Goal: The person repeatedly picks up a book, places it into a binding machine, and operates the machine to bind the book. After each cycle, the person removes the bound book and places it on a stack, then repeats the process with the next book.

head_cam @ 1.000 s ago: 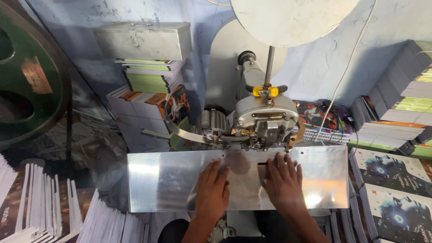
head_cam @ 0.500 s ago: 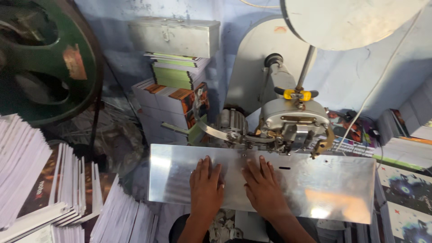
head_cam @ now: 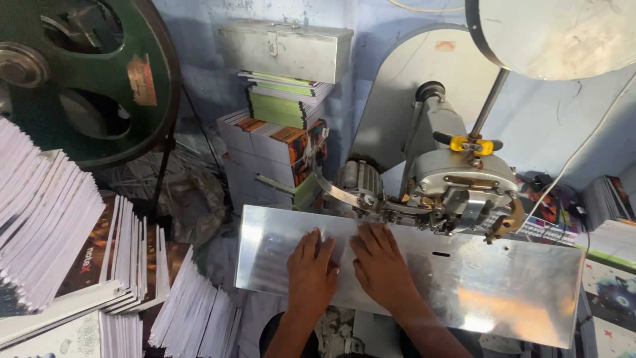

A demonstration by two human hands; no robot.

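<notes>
Item: both my hands, laid flat on the shiny metal table [head_cam: 503, 285] of a stitching machine.

Left grip [head_cam: 311, 268]: fingers spread, palm down, pinching nothing; it presses a pale sheet [head_cam: 341, 246] against the plate. Right grip [head_cam: 383, 262]: likewise flat and spread, just beside the left, fingertips close under the machine head [head_cam: 464, 185].

Location of the sheet: under and between both palms, its far edge toward the head. It is nearly the plate's colour, so its outline is hard to tell.

Handling note: I judge the work goes best with even downward pressure from both palms, the sheet kept square to the head, and fingertips held short of the moving parts beyond them.

Surface: bare, reflective, glaring at the near right corner.

Surroundings:
- beyond my hands, a stack of notebooks [head_cam: 281, 129] with a grey metal box [head_cam: 285, 50] on top;
- far left, a large green flywheel [head_cam: 86, 79];
- left and below, fanned piles of white booklets [head_cam: 46, 219];
- right, printed covers [head_cam: 609, 292];
- above the head, a yellow wing nut [head_cam: 467, 144] on a rod.
</notes>
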